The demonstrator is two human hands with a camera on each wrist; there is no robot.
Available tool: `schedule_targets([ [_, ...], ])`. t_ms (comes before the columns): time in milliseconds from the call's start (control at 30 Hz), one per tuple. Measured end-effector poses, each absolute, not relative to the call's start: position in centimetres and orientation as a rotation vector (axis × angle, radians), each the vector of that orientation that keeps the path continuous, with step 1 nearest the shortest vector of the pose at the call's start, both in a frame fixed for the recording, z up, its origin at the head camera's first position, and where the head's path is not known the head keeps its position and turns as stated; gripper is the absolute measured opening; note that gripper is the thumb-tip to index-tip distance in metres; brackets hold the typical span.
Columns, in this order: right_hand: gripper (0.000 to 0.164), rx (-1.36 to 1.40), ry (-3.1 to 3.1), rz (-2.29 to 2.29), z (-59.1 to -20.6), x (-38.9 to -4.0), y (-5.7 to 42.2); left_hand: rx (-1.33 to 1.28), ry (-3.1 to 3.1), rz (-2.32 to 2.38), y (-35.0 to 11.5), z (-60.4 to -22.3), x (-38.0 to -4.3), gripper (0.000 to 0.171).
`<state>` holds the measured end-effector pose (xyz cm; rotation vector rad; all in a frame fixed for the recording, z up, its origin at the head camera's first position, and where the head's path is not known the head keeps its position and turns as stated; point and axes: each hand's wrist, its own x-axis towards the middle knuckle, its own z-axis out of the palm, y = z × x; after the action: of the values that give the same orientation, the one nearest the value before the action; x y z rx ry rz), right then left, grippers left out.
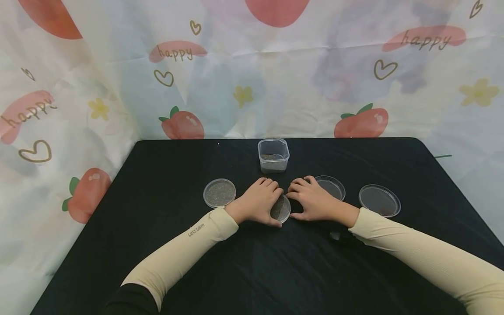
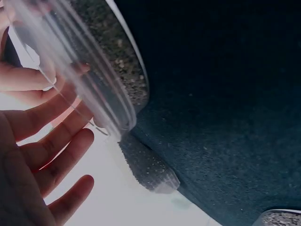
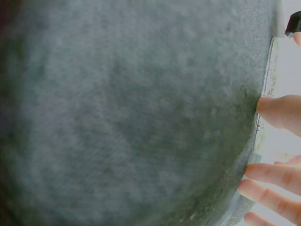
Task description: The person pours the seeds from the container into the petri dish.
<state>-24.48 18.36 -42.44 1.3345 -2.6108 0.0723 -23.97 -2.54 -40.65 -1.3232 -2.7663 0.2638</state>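
Observation:
My left hand [image 1: 257, 201] grips a round clear dish [image 1: 281, 211], fingers along its far side and thumb at the near edge. Dark grey grains lie inside this dish. Its stacked clear rims show large in the left wrist view, grains [image 2: 117, 52] in the layer nearer the cloth. My right hand [image 1: 313, 199] arches at the dish's right side, fingertips and thumb apart and right at the rim; dark cloth shows between its palm and the dish. In the right wrist view its thumb [image 3: 280, 113] and fingers [image 3: 273, 179] are spread.
A clear square tub [image 1: 273, 159] with some grains stands behind the hands. To the left lies another dish of grey grains [image 1: 219, 193]. Two clear round pieces, one partly behind the right hand [image 1: 332, 187] and one farther right [image 1: 379, 201], lie on the black cloth [image 1: 252, 271].

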Motion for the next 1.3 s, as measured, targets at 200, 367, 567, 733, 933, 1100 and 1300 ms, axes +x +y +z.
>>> schedule_targets([
  [200,0.047,1.333,-2.621,0.082,-42.5,-24.5,18.3,-1.313,-2.776,0.247,-2.8,-41.1,-24.1,0.086],
  [367,0.048,1.328,-2.648,0.073,-42.5,-24.6,18.1,-1.307,-2.814,0.225,-3.1,-40.9,-24.1,0.088],
  [567,0.049,1.334,-2.646,0.073,-42.5,-24.6,18.1,-1.296,-2.845,0.231,-3.1,-40.7,-24.0,0.089],
  [733,0.049,1.338,-2.653,0.076,-42.5,-24.5,18.1,-1.295,-2.876,0.269,-2.8,-40.6,-23.9,0.091],
  [933,0.050,1.341,-2.652,0.074,-42.5,-24.5,18.0,-1.277,-2.899,0.306,-2.7,-40.8,-24.0,0.092],
  [1100,0.053,1.332,-2.668,0.054,-42.3,-24.4,18.0,-1.281,-2.896,0.272,-3.1,-41.1,-24.0,0.095],
  [1300,0.057,1.265,-2.704,0.134,-40.9,-24.0,18.5,-1.264,-2.896,0.232,-3.4,-41.4,-23.9,0.100],
])
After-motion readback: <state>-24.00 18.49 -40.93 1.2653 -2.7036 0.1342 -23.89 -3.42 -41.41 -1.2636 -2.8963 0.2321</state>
